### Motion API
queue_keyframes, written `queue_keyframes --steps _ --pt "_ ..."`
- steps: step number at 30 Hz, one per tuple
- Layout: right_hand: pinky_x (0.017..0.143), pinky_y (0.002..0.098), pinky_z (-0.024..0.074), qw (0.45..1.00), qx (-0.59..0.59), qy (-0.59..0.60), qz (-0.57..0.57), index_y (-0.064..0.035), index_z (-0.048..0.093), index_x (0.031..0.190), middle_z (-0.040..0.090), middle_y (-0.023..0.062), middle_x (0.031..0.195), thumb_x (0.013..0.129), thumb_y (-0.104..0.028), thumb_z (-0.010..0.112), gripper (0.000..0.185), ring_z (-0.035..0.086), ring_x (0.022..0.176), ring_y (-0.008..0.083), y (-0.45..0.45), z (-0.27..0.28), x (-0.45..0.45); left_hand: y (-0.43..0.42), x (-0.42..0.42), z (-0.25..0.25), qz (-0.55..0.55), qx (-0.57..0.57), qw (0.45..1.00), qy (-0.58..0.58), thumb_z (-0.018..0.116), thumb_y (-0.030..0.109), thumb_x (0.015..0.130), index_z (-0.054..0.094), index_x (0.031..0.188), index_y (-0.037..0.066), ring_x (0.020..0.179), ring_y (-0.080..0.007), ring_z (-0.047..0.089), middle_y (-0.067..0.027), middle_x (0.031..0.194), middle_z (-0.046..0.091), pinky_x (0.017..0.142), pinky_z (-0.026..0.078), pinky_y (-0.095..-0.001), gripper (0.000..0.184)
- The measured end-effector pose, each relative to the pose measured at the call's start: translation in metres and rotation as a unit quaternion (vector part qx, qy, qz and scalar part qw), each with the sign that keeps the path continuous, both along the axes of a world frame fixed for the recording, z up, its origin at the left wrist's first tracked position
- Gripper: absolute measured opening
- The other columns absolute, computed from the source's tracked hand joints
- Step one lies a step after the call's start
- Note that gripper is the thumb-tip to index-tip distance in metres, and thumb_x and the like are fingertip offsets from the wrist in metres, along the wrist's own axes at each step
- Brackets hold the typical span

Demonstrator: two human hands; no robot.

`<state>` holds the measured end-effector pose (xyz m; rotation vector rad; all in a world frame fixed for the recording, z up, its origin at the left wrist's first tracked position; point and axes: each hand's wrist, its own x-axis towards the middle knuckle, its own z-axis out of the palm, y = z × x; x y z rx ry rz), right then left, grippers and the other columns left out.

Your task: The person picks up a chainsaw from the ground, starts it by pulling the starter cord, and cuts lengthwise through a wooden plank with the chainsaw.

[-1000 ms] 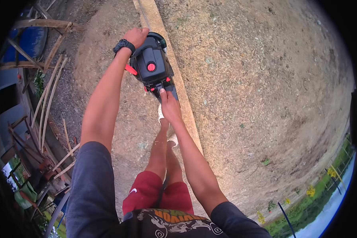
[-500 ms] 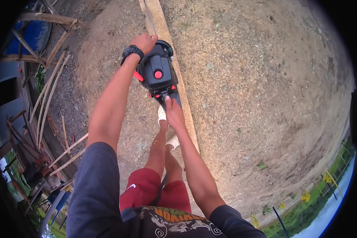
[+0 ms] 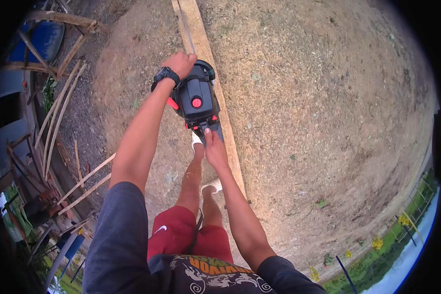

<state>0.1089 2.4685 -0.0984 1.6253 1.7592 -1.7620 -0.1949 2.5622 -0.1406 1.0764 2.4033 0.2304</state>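
A black chainsaw [image 3: 196, 93] with red parts is held over a long wooden plank [image 3: 206, 44]. My left hand [image 3: 182, 63], with a dark watch on its wrist, is wrapped round the front handle. My right hand [image 3: 214, 147] grips the rear handle, its thumb on top. Ahead of the saw the narrow bar [image 3: 186, 24] lies in line with the plank, and its far end is out of view. The plank passes under the saw and runs down beside my right forearm.
Long thin wooden strips [image 3: 59, 117] and rough poles [image 3: 63, 18] are at the left, near a blue object [image 3: 41, 41]. My feet in white shoes [image 3: 212, 185] stand left of the plank. A dark post [image 3: 350, 274] rises at the lower right.
The chainsaw and both hands have moved down the view, nearer my body, and slightly right along the plank. My feet have shifted farther apart. Both hands have kept their hold.
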Motion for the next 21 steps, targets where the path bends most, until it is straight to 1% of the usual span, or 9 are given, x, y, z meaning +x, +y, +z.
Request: queue_keyframes --steps 1,3,7,9,13,15,21 --pt "0.092 0.0584 0.0463 1.0 0.001 0.001 0.001 -0.0076 0.057 0.13 0.068 0.0323 0.112 0.106 -0.054 0.035 0.057 0.061 0.106 0.0544 -0.003 -0.001 0.003 -0.002 0.003 -0.002 0.001 0.001 1.0 0.001 0.042 0.045 0.092 0.074 0.108 -0.002 0.107 -0.0487 0.067 -0.0324 0.111 0.069 0.098 0.051 -0.0543 0.059" --pt "0.091 0.0602 0.0458 0.998 0.054 0.012 0.006 -0.0077 0.056 0.131 0.068 0.0318 0.111 0.106 -0.053 0.035 0.056 0.061 0.104 0.0553 -0.012 -0.008 0.013 -0.006 0.021 0.018 0.05 -0.007 0.998 -0.022 0.041 0.045 0.093 0.075 0.106 -0.002 0.107 -0.0488 0.067 -0.0313 0.111 0.069 0.097 0.051 -0.0538 0.059" --pt "0.092 0.0617 0.0449 0.998 0.053 0.014 0.012 -0.0088 0.055 0.133 0.068 0.032 0.112 0.106 -0.051 0.035 0.054 0.061 0.105 0.0555 -0.016 -0.015 0.027 -0.012 0.042 0.036 0.055 -0.01 0.998 -0.022 0.041 0.045 0.093 0.075 0.104 -0.002 0.106 -0.0488 0.067 -0.0305 0.11 0.07 0.097 0.051 -0.0534 0.059" --pt "0.092 0.0614 0.0451 1.0 0.03 0.007 0.002 -0.009 0.056 0.134 0.068 0.033 0.112 0.106 -0.051 0.035 0.054 0.061 0.106 0.0554 -0.02 -0.019 0.036 -0.018 0.05 0.031 0.058 0.004 0.998 -0.015 0.042 0.045 0.093 0.075 0.102 -0.003 0.105 -0.0489 0.067 -0.0302 0.108 0.07 0.096 0.052 -0.0532 0.059" --pt "0.092 0.0606 0.0453 0.999 0.031 0.017 0.008 -0.0087 0.056 0.135 0.067 0.0341 0.112 0.106 -0.052 0.035 0.056 0.061 0.106 0.0555 -0.031 -0.025 0.052 -0.027 0.063 0.02 0.054 -0.005 0.998 -0.025 0.042 0.044 0.093 0.075 0.101 -0.004 0.104 -0.0489 0.067 -0.0308 0.107 0.07 0.096 0.052 -0.0533 0.059" --pt "0.093 0.0599 0.0453 0.999 0.039 0.024 -0.004 -0.008 0.056 0.135 0.068 0.0344 0.111 0.106 -0.053 0.034 0.058 0.061 0.106 0.0552 -0.035 -0.023 0.059 -0.034 0.071 0.014 0.054 0.02 0.998 -0.016 0.042 0.047 0.094 0.074 0.095 -0.004 0.098 -0.0508 0.066 -0.034 0.099 0.068 0.09 0.052 -0.0534 0.06" --pt "0.094 0.058 0.0451 0.999 0.042 0.01 0.006 -0.0068 0.058 0.133 0.068 0.0325 0.112 0.107 -0.052 0.035 0.058 0.061 0.11 0.0528 -0.043 -0.032 0.078 -0.045 0.093 0.014 0.044 0.032 0.998 -0.006 0.041 0.045 0.095 0.072 0.095 -0.006 0.1 -0.0515 0.065 -0.0344 0.102 0.067 0.093 0.052 -0.0533 0.059"
